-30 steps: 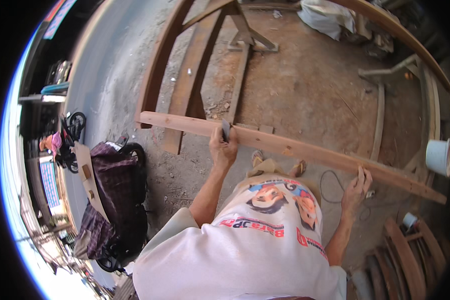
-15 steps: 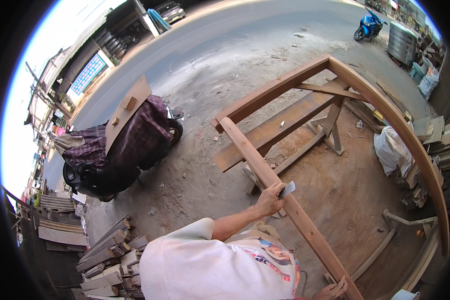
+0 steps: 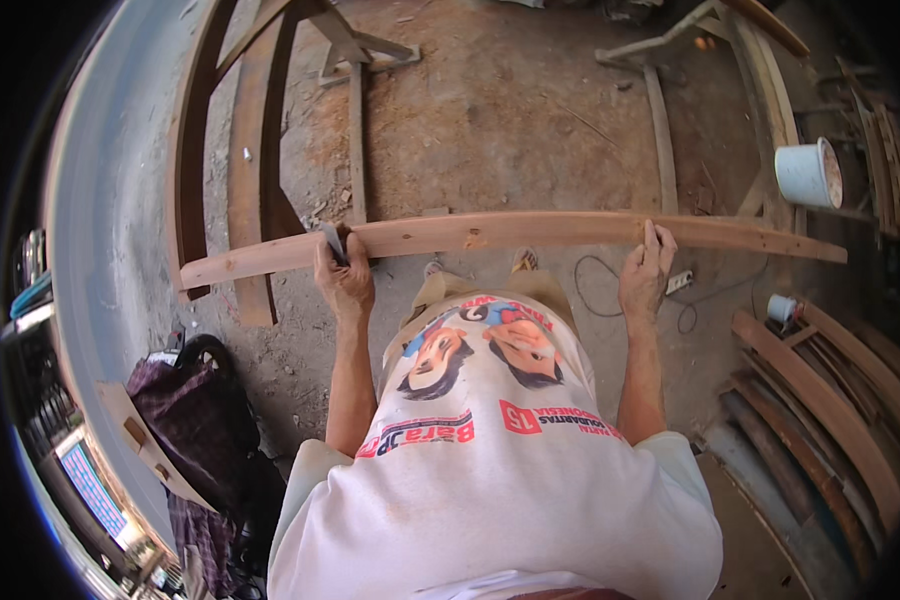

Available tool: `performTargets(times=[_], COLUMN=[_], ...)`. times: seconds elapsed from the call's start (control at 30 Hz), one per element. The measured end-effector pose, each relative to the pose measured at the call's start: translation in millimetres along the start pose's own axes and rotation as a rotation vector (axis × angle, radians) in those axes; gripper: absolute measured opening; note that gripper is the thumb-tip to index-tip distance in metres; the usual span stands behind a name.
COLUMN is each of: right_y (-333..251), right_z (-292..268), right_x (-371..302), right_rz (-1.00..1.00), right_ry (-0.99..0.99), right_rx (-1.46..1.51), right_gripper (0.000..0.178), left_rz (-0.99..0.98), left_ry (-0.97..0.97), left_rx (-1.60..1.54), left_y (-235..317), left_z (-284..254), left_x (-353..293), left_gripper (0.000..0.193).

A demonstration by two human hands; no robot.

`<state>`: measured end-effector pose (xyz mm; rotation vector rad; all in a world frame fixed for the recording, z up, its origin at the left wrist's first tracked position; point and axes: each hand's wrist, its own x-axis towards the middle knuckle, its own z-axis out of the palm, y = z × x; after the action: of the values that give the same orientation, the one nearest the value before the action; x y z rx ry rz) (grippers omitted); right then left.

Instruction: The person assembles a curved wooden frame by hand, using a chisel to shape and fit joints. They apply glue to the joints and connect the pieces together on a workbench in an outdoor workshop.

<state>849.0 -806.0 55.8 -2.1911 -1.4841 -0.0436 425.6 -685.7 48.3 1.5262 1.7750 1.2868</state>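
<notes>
A long brown wooden beam (image 3: 540, 230), part of a larger frame, runs across in front of me. My left hand (image 3: 346, 285) is closed at the beam's near edge, left of the middle, around a flat grey scraper-like blade (image 3: 336, 242). Most of that tool is hidden in the fingers, so its exact kind is unclear. Farther right, my right hand (image 3: 648, 270) touches the near edge of the beam with its fingers stretched out, holding no tool.
A wooden plank (image 3: 255, 150) lies on a trestle at the far left. On the right trestle stands a white bucket (image 3: 800, 176). Stacked timber (image 3: 820, 420) lies at the right; a covered motorbike (image 3: 205, 420) is at the left. A power strip (image 3: 679, 282) with cable lies beyond my right hand.
My view has swung right and down, toward the near beam and my body. My left hand still grips the grey blade at the beam; my right hand now shows fully, touching it.
</notes>
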Motion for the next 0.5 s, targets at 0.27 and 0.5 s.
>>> performTargets(times=[0.27,0.5], right_y=[6,-9], right_z=[-6,-14], right_x=[-17,-12], right_rz=[0.030,0.106], right_ry=[0.031,-0.085], right_rx=[0.054,0.055], right_gripper=[0.052,0.046], left_rz=[-0.017,0.018], left_ry=[-0.106,-0.069], left_rx=[0.092,0.043], left_y=[0,-6], left_z=[5,-1], left_x=[6,3], left_gripper=[0.030,0.030])
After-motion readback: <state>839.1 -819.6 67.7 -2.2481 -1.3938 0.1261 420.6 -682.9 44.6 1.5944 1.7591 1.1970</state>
